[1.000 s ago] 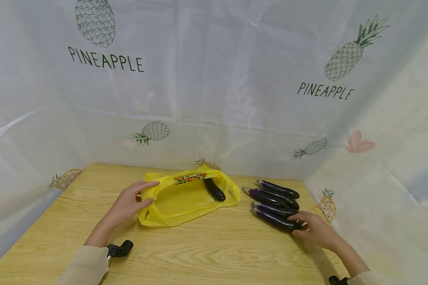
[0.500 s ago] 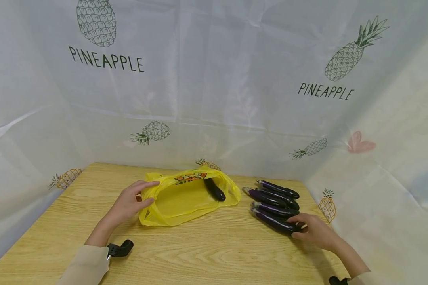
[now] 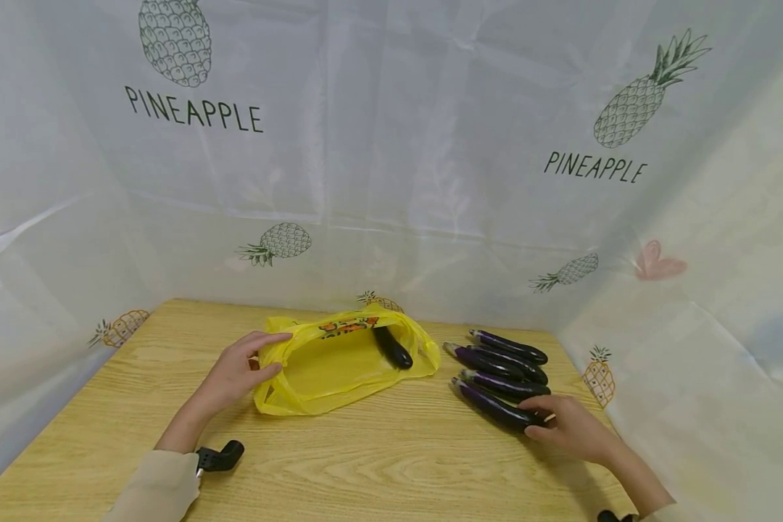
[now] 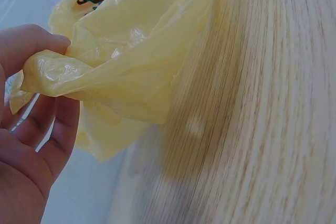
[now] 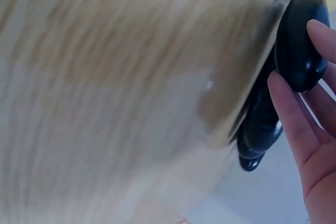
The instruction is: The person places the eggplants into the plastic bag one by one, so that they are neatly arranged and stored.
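Observation:
A yellow plastic bag [image 3: 339, 370] lies on its side with its mouth facing me, and one dark eggplant [image 3: 393, 348] is inside at its right. My left hand [image 3: 238, 366] pinches the bag's left rim; in the left wrist view the thumb and fingers grip the folded film [image 4: 58, 74]. My right hand [image 3: 570, 428] holds the blunt end of the nearest eggplant [image 3: 496, 406] between thumb and fingers. In the right wrist view this eggplant [image 5: 299, 40] sits between the fingertips, with other eggplants [image 5: 260, 114] behind it.
Several more eggplants [image 3: 499, 362] lie side by side at the right of the wooden table [image 3: 365, 464], just beyond the held one. A pale curtain [image 3: 398, 181] printed with pineapples hangs close behind the table and along its sides.
My right hand has shifted slightly left and toward me with the nearest eggplant, opening a small gap from the one behind. The left hand and bag have stayed in place.

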A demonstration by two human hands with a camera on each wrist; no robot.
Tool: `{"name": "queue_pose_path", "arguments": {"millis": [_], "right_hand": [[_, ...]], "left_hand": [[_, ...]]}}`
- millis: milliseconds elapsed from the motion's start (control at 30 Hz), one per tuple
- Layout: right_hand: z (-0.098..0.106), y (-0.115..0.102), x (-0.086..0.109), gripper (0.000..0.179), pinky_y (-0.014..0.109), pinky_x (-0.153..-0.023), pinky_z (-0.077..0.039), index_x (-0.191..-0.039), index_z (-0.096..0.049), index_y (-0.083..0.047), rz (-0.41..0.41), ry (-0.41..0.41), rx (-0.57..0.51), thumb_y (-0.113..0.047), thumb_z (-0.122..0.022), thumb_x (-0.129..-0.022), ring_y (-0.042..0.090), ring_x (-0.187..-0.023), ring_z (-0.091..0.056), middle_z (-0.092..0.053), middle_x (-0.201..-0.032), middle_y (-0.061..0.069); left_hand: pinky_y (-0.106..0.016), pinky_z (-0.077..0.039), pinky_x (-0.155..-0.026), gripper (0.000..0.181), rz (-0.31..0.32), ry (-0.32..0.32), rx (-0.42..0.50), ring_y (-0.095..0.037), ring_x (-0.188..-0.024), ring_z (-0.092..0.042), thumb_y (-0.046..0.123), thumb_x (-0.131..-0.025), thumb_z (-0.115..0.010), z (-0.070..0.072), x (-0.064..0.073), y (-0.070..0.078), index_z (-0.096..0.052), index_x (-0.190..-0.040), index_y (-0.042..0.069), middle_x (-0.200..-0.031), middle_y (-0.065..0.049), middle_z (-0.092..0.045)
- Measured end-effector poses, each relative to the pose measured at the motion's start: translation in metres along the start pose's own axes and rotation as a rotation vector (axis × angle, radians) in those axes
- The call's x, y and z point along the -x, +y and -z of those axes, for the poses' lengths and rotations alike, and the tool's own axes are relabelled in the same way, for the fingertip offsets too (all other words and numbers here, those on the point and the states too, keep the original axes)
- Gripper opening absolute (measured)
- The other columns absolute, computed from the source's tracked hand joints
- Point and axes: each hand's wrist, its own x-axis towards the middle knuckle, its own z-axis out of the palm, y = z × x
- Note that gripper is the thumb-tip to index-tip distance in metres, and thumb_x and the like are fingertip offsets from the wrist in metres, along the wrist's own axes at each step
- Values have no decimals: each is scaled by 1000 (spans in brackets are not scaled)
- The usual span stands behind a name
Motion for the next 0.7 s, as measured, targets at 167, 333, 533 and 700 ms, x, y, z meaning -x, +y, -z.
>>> {"name": "queue_pose_path", "arguments": {"millis": [167,333,533,700], "right_hand": [[3,-10,-6,38,27,-74,-60,-129,-74,-7,-10,45,25,-30,-79,-98,17,-101,-72,-76,-123,11],[2,-25,-13,38,26,-73,-60,-129,-74,-8,-13,80,25,-28,-80,-98,15,-99,-73,-76,-122,12],[-4,-45,-23,37,21,-56,-45,-126,-76,-9,-58,130,9,-28,-82,-96,-3,-60,-49,-62,-73,-8],[-9,-58,-33,37,24,-53,-30,-126,-76,-12,-119,173,-13,-30,-83,-94,-1,-52,-24,-33,-58,-14]], "left_hand": [[-26,-45,-66,54,5,-7,7,-14,-83,-49,7,-97,-78,1,0,1,-65,-148,17,-133,-9,-65],[-26,-45,-66,54,0,-10,-3,-13,-81,-50,7,-97,-78,0,-1,1,-65,-148,17,-133,-10,-65],[-25,-46,-65,54,-10,-2,-15,-12,-80,-50,6,-96,-79,-1,-1,1,-65,-148,17,-133,-10,-65],[-26,-46,-65,55,-15,2,-20,-13,-80,-50,5,-96,-79,-1,0,0,-65,-147,16,-131,-10,-65]]}}
